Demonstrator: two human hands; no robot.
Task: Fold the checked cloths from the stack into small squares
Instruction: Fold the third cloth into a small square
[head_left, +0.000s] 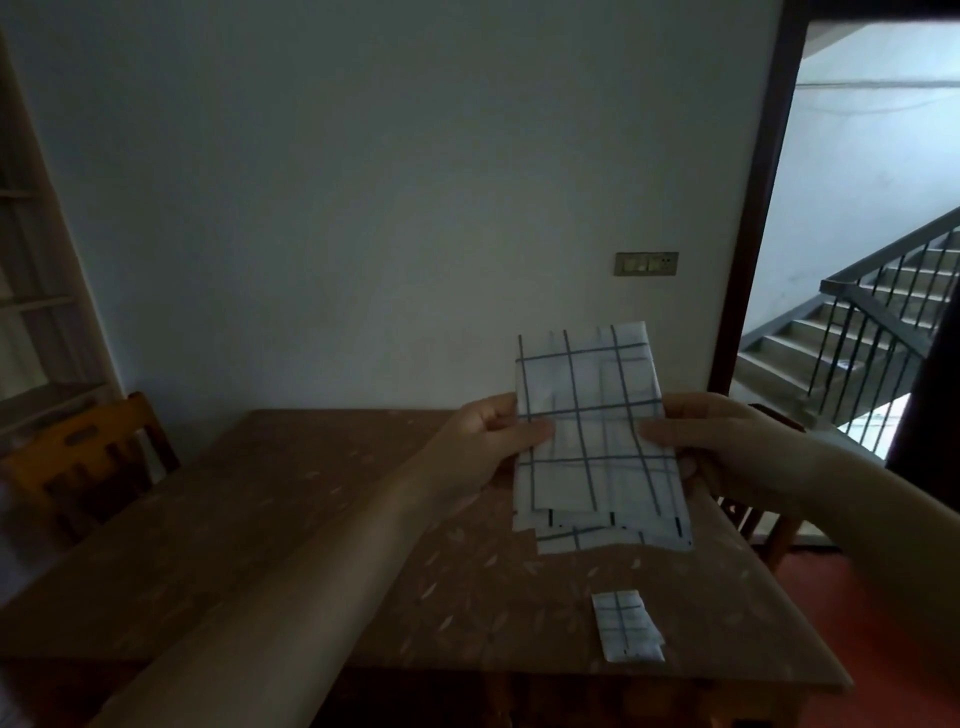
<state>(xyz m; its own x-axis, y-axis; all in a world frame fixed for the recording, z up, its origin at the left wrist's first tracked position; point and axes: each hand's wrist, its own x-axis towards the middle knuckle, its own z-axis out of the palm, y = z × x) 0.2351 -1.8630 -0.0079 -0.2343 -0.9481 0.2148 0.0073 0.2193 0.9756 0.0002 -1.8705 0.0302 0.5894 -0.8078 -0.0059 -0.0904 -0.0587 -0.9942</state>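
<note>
Two hands are in view, the left hand (485, 441) and the right hand (722, 441). Three lots of checked cloth show: one held cloth (592, 410), one stack (613, 532) and one small folded square (626, 631). There is one worktop (260, 519), one chair (88, 457) and one staircase (852, 332).

No legible text, label, brand, number or sign is found anywhere in this view. The checked cloth (592, 426) carries only crossing blue lines on white (a woven pattern, not lettering), and short dark marks along its lower edge are too small to read as characters. The small folded cloth (627, 626) shows the same lines and nothing written. The switch plate (647, 263) on the wall bears no readable marking. The table (260, 519) shows pale flecks only.
</note>
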